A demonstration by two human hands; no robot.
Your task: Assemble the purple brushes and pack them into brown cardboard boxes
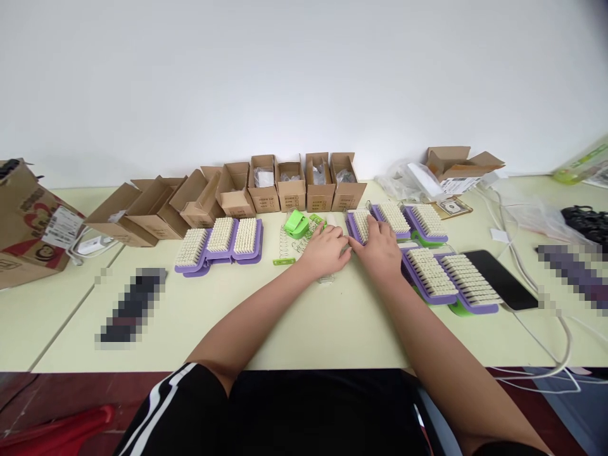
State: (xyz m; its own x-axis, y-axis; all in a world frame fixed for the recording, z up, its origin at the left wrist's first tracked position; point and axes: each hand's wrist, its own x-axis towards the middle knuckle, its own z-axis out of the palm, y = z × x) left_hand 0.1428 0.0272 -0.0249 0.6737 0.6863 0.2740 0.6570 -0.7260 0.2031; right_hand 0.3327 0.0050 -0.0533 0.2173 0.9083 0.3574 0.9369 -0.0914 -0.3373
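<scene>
My left grip (327, 253) curled low over the worktop (327, 335), just right of a green clip (296, 225) and springs (285, 245); my right grip (380, 252) partly covered a purple brush block (360, 221), right of centre. I could not tell whether either grip held anything.

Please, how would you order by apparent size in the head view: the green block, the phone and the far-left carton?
1. Far-left carton
2. Phone
3. Green block
</scene>
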